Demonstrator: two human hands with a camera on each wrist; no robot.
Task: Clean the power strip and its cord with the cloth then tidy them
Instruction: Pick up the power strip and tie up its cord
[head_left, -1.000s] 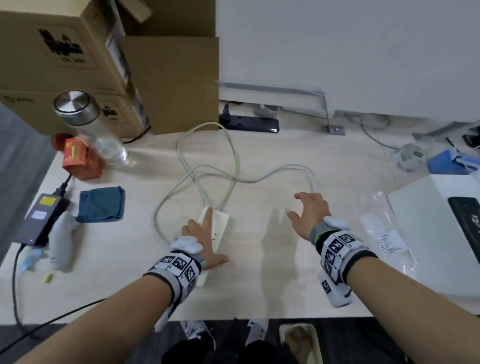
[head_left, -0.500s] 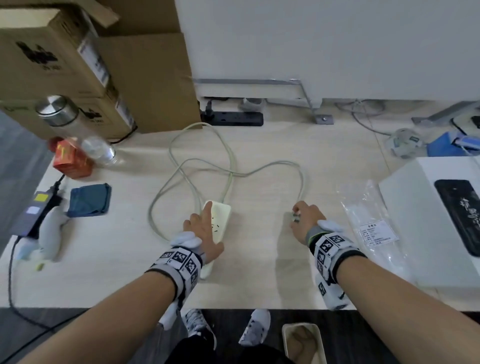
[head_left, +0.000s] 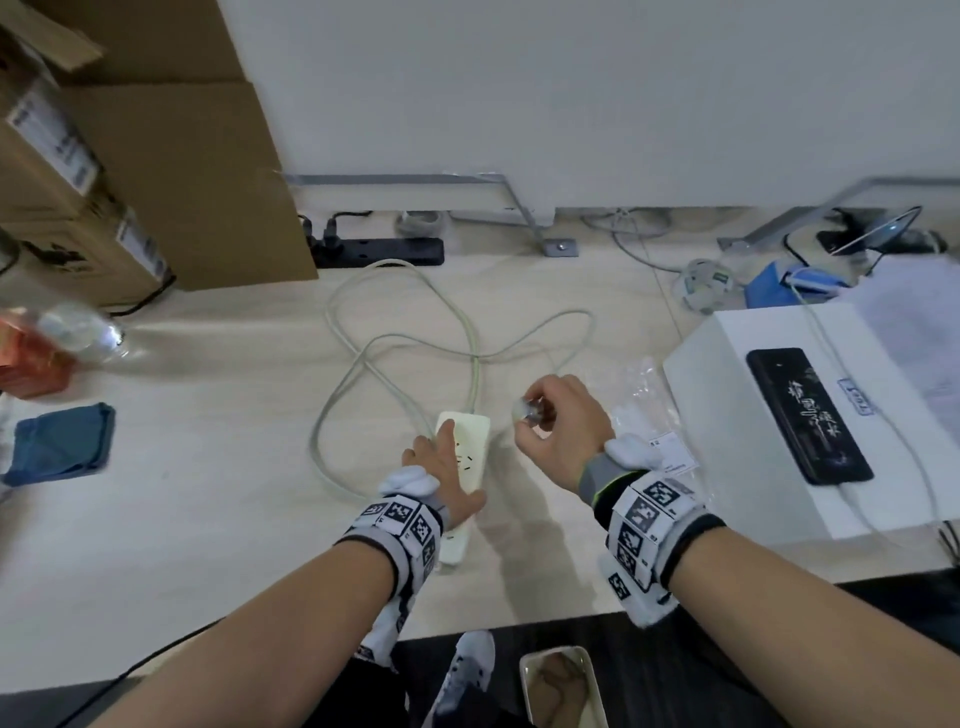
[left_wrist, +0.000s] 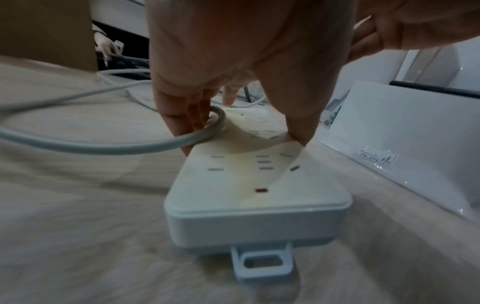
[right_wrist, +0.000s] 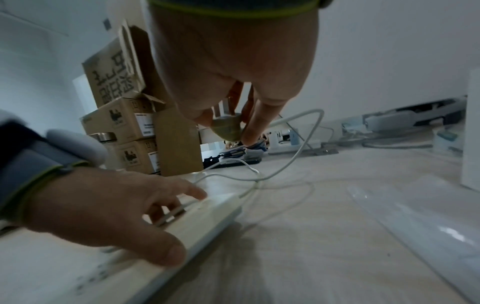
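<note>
A white power strip (head_left: 471, 447) (left_wrist: 255, 185) lies on the desk near its front edge. My left hand (head_left: 441, 467) (right_wrist: 103, 205) rests on top of it, fingers straight, thumb at its right edge. The pale cord (head_left: 405, 338) (left_wrist: 103, 146) runs past my left fingers and loops over the desk behind. Just right of the strip and above the desk, my right hand (head_left: 558, 423) pinches the cord's plug (head_left: 527, 410) (right_wrist: 227, 127) between thumb and fingers. A folded blue cloth (head_left: 60, 444) lies far left, untouched.
Cardboard boxes (head_left: 156, 156) stand at the back left, with a black power strip (head_left: 379, 249) beside them. A bottle (head_left: 78, 332) and an orange box (head_left: 26, 364) sit left. A white box (head_left: 810, 415) and a clear plastic bag (head_left: 639, 389) are close on the right.
My right hand closed on the plug where it lay on the desk, then lifted it and carried it left toward the strip. My left hand stayed on the strip.
</note>
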